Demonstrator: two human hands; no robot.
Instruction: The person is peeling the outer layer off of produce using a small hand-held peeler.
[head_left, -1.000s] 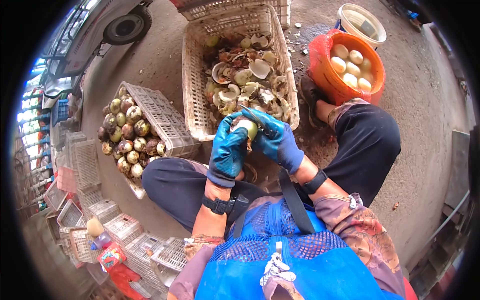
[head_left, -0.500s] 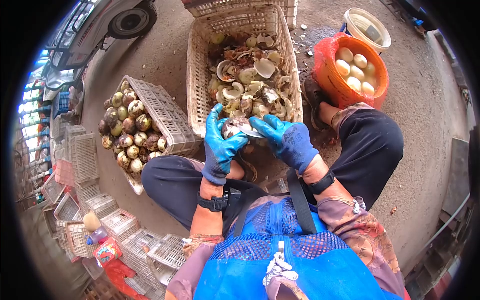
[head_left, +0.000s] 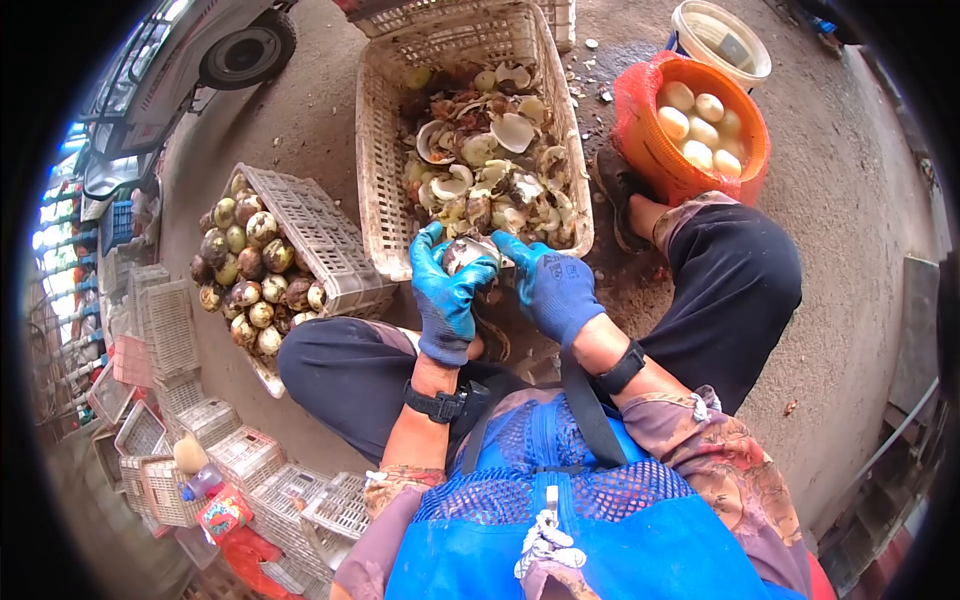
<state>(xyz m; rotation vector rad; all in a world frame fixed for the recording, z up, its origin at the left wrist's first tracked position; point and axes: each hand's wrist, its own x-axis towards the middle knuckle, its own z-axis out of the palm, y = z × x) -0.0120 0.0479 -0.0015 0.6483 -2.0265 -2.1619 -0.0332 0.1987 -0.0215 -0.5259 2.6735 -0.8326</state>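
Note:
My left hand [head_left: 446,300], in a blue coated glove, is closed around a round, brown-and-white, partly peeled fruit or vegetable [head_left: 468,255]. Close against its right side is my right hand [head_left: 552,285], gloved alike, with the fingers curled; what it grips is hidden. Both hands are over the near edge of a large plastic crate [head_left: 372,190] full of thick, curved peelings [head_left: 490,150]. To the left, a tipped crate [head_left: 320,225] spills whole brown-green round pieces [head_left: 250,265] of the same sort.
At right, an orange tub [head_left: 758,150] in red netting holds pale peeled pieces [head_left: 700,130]. Behind it stands a white bucket [head_left: 690,20]. Stacked crates [head_left: 170,320] line the left side. A vehicle wheel [head_left: 247,50] is at the upper left. My knees flank the work.
The flat pale piece between my hands no longer shows. My right hand has turned slightly and shifted left and down. The whole view has moved a little.

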